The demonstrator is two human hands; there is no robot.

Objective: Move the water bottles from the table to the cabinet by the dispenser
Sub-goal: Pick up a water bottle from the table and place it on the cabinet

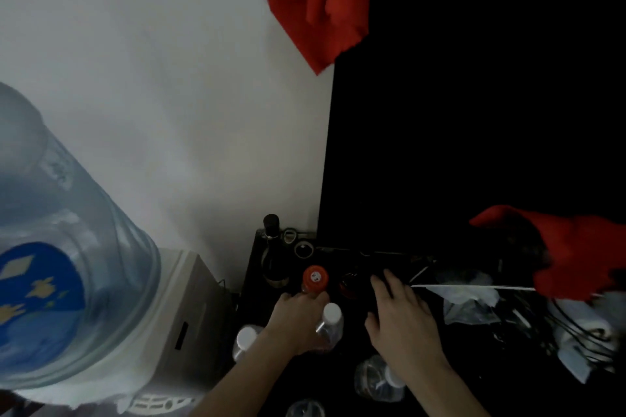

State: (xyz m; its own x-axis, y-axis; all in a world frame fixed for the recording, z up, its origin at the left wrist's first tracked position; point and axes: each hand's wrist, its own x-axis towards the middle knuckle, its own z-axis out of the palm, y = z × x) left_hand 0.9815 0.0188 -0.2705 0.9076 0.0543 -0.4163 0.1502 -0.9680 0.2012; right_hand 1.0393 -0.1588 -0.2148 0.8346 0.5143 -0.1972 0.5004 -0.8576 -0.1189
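Nearest the camera, at 6 o'clock, clear plastic bottles [377, 379] lay or stood low on the dark cabinet top [338, 366]; their exact pose was too dim to tell.

Left hand [298, 318]: fingers curled round the body of the orange-capped bottle [315, 278], apparently setting it upright among the others. A white-capped bottle [330, 318] stood touching that hand at its 3 o'clock; a second white-capped bottle [245, 340] stood just beside the wrist at 9 o'clock.

Right hand [399, 311]: fingers straight and spread, palm down, holding nothing; whether it touched the surface could not be told. Judged to be steadying or guarding neighbouring bottles.

Farther, at 11 o'clock of the orange cap, a dark glass bottle [272, 247] stood by the wall, with tape rolls [301, 249] beside it. Crumpled plastic and cables [474, 305] crowded 3 o'clock.

Edges: the water dispenser [67, 264] bounded the cabinet's left edge closely; a black panel [474, 112] closed the back. Judgement: free room was tight; new bottles fitted best near the front edge.
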